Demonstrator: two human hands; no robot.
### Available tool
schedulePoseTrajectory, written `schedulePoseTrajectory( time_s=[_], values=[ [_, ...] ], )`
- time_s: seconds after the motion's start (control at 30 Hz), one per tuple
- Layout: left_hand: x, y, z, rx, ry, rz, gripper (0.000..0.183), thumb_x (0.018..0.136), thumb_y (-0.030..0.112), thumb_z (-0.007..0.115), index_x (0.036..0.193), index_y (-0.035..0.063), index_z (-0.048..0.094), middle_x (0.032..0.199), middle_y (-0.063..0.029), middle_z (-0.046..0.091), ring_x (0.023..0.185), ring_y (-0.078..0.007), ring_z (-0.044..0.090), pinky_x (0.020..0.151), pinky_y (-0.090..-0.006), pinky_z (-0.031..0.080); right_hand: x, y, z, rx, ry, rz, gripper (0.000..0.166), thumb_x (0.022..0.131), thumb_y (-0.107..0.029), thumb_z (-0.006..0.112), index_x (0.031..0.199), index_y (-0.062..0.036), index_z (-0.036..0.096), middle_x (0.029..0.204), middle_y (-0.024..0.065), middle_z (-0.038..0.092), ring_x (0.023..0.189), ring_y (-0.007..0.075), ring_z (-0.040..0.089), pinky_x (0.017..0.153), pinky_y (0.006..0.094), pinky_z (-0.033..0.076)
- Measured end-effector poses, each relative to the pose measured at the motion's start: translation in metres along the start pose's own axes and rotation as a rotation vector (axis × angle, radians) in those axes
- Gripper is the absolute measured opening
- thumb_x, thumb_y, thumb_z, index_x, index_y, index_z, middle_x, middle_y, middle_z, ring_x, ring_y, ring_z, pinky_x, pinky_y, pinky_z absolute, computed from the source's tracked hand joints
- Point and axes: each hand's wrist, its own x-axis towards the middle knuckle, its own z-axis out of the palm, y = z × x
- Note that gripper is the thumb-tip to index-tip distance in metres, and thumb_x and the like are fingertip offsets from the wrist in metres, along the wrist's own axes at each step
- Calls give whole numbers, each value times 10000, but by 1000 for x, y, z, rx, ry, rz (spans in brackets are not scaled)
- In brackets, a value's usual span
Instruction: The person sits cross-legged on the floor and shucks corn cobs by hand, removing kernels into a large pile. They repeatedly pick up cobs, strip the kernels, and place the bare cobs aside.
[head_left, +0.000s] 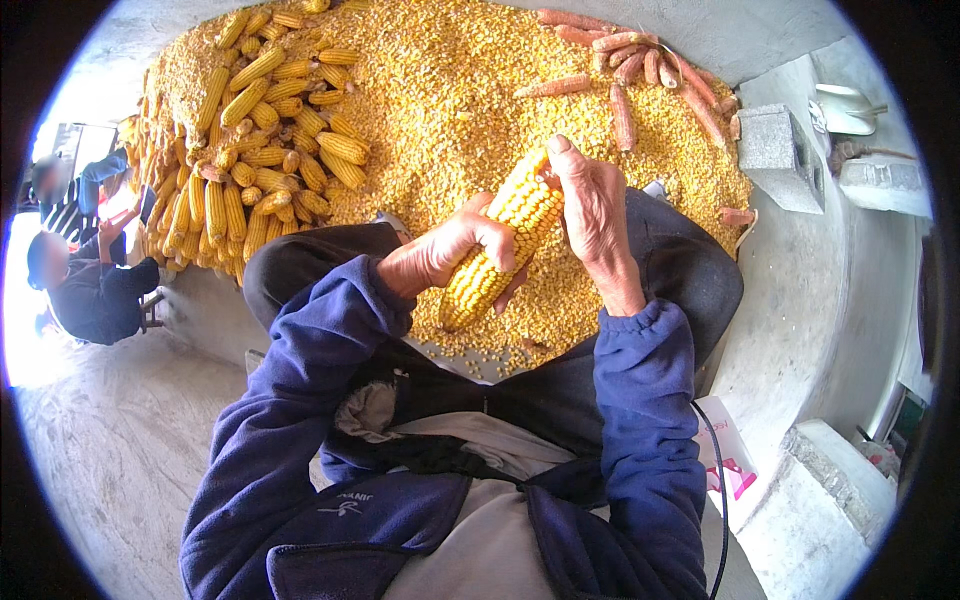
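A yellow ear of corn (491, 259) is tilted up and to the right between my hands, above my lap. My left hand (472, 244) wraps around its middle, the thumb lying across the rows of kernels. At its upper end my right hand (596, 217) grips the ear, thumb pressed near the tip, where a small patch looks bare of kernels. Below the hands spreads a wide bed of loose corn kernels (435, 112). The far end of the ear's lower part points toward my left knee.
Unshelled ears (259, 150) are heaped at the left. Bare reddish cobs (622, 116) lie on the kernels at the upper right. A concrete block (780, 157) stands right of the pile, with a white scoop (847, 109) beyond. Two people (97, 285) sit at the far left. A dark cable (721, 487) hangs by my right sleeve.
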Motion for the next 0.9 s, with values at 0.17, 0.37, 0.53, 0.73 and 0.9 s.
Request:
schedulePoseTrajectory(
  time_s=[0.17,0.37,0.53,0.73,0.9],
  values=[
    [-1,1,1,187,113,-13,303,592,40,608,867,-74,552,612,-171,584,465,-276,591,459,-372,498,5,6,-7,-81,-74,122,489,946,-446,539,675,-40,560,638,-46,518,613,46,440,546,257,353],
    [-1,-1,-2,127,22,26,233,596,22,610,805,-66,556,563,-170,570,452,-283,591,439,-377,491,7,27,-5,-172,10,-86,419,943,-293,468,636,-12,518,591,-19,501,571,66,440,531,286,370],
    [0,6,0,167,40,45,211,602,43,631,778,-54,566,570,-154,580,468,-262,599,441,-358,491,2,5,-3,163,49,178,470,940,-367,513,664,12,541,579,-3,518,543,86,454,512,305,377],
    [4,-6,-6,291,238,29,289,546,29,622,815,-67,581,590,-161,592,461,-271,591,439,-371,495,2,2,3,-447,24,-99,590,872,-556,560,657,-9,619,580,191,610,581,356,641,547,434,483],
    [3,-6,-6,227,177,24,352,533,27,616,872,-60,579,613,-156,584,448,-287,569,432,-387,495,1,14,4,-465,106,-210,492,950,-414,489,677,-19,597,583,197,602,552,374,621,510,466,469]
  ],
)
